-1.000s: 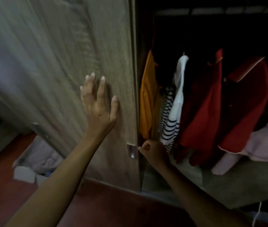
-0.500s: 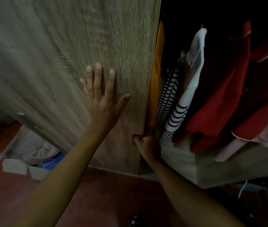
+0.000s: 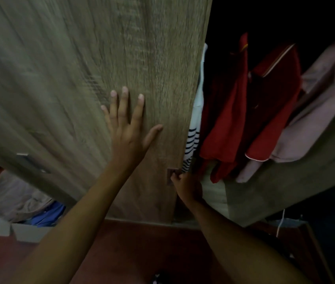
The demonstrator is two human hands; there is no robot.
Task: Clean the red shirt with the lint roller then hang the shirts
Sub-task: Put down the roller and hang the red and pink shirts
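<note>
Two red shirts (image 3: 230, 119) hang inside the dark wardrobe on the right, next to a white striped top (image 3: 192, 138) and a pale pink garment (image 3: 314, 111). The wooden sliding door (image 3: 80, 78) covers the left part of the opening. My left hand (image 3: 129, 132) lies flat on the door with fingers spread. My right hand (image 3: 187, 185) is curled at the door's edge, fingers on the small recessed handle (image 3: 171, 175). No lint roller is in sight.
A heap of grey and blue cloth (image 3: 29, 203) lies on white boxes (image 3: 4, 228) at lower left. The floor (image 3: 142, 247) is dark red. A wooden shelf (image 3: 285, 191) runs under the hanging clothes.
The door has slid to the right, hiding the orange garment and most of the striped top. Both hands moved right with it.
</note>
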